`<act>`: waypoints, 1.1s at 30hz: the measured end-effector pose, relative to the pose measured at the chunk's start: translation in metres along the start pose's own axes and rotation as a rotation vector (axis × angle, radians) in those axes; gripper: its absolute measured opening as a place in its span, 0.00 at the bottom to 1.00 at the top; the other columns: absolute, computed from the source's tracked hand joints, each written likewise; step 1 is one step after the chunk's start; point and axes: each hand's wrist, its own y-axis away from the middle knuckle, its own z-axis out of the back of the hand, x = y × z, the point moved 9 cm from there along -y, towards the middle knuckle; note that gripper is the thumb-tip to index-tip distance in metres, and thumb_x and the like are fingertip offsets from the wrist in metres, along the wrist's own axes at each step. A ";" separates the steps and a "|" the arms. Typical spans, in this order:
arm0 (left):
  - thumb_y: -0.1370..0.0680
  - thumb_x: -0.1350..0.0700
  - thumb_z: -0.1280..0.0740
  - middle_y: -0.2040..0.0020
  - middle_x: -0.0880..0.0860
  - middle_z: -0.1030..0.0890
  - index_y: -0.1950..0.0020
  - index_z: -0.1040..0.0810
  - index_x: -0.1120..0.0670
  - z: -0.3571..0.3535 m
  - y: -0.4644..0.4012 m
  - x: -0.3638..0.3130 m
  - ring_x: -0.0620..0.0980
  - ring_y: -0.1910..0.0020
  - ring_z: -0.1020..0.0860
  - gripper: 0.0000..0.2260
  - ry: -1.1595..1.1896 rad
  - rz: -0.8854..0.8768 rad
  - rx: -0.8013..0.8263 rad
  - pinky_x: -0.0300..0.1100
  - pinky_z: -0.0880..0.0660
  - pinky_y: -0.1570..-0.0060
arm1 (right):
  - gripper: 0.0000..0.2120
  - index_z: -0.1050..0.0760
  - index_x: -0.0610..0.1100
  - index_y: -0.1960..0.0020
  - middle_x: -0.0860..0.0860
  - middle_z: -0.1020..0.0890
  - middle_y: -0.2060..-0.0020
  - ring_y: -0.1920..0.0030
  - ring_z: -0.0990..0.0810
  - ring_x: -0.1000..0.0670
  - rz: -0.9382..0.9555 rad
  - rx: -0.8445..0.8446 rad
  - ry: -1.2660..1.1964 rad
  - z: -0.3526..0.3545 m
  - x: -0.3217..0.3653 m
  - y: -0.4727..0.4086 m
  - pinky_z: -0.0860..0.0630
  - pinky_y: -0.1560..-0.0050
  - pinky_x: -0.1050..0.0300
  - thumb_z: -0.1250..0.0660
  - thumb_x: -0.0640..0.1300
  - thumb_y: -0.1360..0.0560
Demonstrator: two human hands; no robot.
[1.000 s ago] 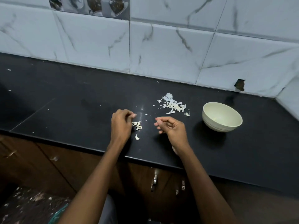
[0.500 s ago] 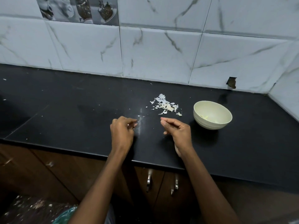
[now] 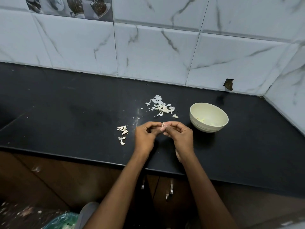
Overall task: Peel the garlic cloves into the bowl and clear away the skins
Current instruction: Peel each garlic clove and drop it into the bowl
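My left hand (image 3: pixel 145 137) and my right hand (image 3: pixel 179 137) meet fingertip to fingertip over the black counter (image 3: pixel 66 116), and both pinch one small garlic clove (image 3: pixel 163 124) between them. Several unpeeled cloves (image 3: pixel 122 130) lie in a loose cluster on the counter just left of my left hand. A pile of papery skins (image 3: pixel 162 107) lies behind my hands. To the right stands a pale cream bowl (image 3: pixel 208 128) with a few peeled pieces at its bottom.
The white marbled tile wall (image 3: pixel 148 52) runs behind the counter and turns in at the right corner. Brown cabinet doors with metal handles (image 3: pixel 170 190) sit below the counter edge. A green bag (image 3: pixel 61 221) and scattered scraps show on the floor at lower left.
My left hand has lifted off the clove cluster and moved right to meet my right hand. Both now pinch one clove, and the cluster lies uncovered.
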 end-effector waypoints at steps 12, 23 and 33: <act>0.24 0.68 0.27 0.59 0.58 0.14 0.50 0.15 0.65 0.011 -0.001 0.016 0.48 0.62 0.17 0.04 0.255 0.109 -0.041 0.37 0.20 0.58 | 0.08 0.17 0.37 0.42 0.44 0.12 0.54 0.53 0.12 0.46 0.004 0.108 0.134 -0.014 -0.010 0.001 0.17 0.49 0.58 0.29 0.33 0.21; 0.20 0.61 0.27 0.64 0.50 0.17 0.51 0.18 0.65 0.017 0.001 0.019 0.43 0.65 0.23 0.06 0.055 0.056 -0.135 0.36 0.24 0.61 | 0.04 0.15 0.45 0.47 0.51 0.12 0.55 0.54 0.12 0.51 0.147 0.095 0.513 -0.017 -0.004 0.006 0.15 0.50 0.47 0.26 0.43 0.21; 0.18 0.59 0.30 0.64 0.53 0.20 0.51 0.22 0.68 0.017 0.004 0.013 0.38 0.68 0.23 0.11 0.046 0.037 -0.160 0.32 0.25 0.64 | 0.04 0.17 0.44 0.47 0.52 0.18 0.53 0.58 0.18 0.56 0.543 0.084 0.883 -0.037 0.029 0.029 0.20 0.54 0.59 0.28 0.44 0.20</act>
